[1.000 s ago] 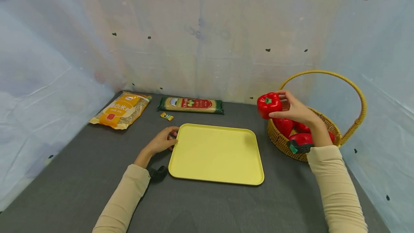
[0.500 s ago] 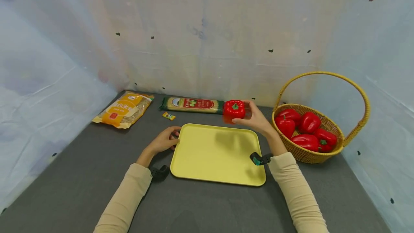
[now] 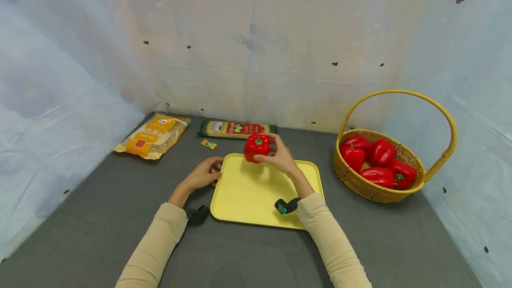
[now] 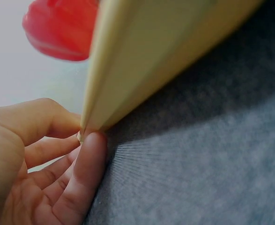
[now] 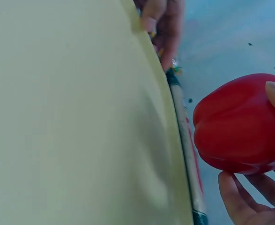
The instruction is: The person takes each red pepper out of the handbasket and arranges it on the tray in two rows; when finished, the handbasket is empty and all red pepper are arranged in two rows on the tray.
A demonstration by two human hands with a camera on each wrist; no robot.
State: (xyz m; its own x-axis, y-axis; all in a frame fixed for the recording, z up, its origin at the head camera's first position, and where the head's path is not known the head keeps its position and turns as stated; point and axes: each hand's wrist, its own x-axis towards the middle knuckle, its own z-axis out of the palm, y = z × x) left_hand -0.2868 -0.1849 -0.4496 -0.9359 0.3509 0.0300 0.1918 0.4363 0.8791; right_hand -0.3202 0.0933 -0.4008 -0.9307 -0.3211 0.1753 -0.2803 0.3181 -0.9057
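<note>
My right hand (image 3: 280, 158) grips a red bell pepper (image 3: 256, 148), green stem up, over the far left part of a yellow tray (image 3: 248, 210). In the right wrist view the bell pepper (image 5: 240, 124) sits between thumb and fingers, and its shadow falls on the tray. At the tray's left edge my left hand (image 3: 200, 174) pinches the rim. Up close in the left wrist view, thumb and forefinger of the left hand (image 4: 48, 159) meet at the corner of the tray wall (image 4: 128, 70).
On the right stands a wicker basket (image 3: 352, 181) with a tall handle, holding several red bell peppers (image 3: 378, 176). At the back lie a long green-ended pasta packet (image 3: 236, 129), a small yellow sachet (image 3: 208, 144) and an orange bag of grain (image 3: 154, 137).
My right hand has carried the bell pepper leftward from above the basket to over the tray, lowering it slightly. The left hand stays at the tray's left rim.
</note>
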